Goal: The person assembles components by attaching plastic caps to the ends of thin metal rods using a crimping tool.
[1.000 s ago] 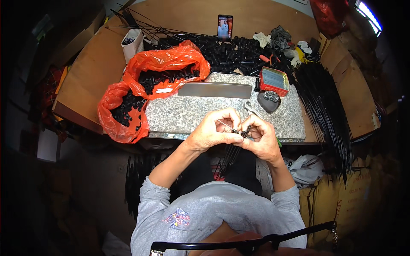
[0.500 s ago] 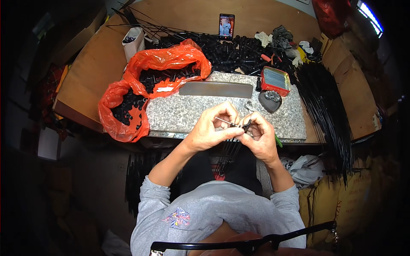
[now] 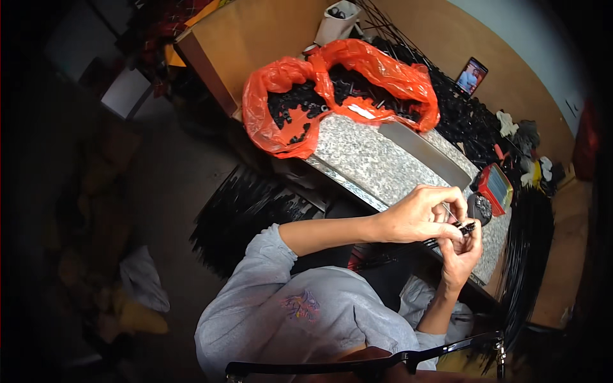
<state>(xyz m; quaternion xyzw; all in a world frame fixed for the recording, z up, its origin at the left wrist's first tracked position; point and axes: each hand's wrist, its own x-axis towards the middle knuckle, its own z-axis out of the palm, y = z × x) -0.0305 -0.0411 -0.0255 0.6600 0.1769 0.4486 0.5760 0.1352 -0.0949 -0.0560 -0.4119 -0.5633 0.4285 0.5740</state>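
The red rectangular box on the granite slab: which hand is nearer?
Right. The right hand sits just below the red rectangular box, toward its left end; the left hand is farther left, over the granite slab.

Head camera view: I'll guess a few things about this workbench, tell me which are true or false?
1. Both hands, left hand and right hand, meet on a small black part. True.
2. The orange plastic bag is empty. False: it holds small black pieces.
3. The slab under the hands is speckled grey stone. True.
4. The phone lies flat on the slab. False: it stands propped at the back of the bench.
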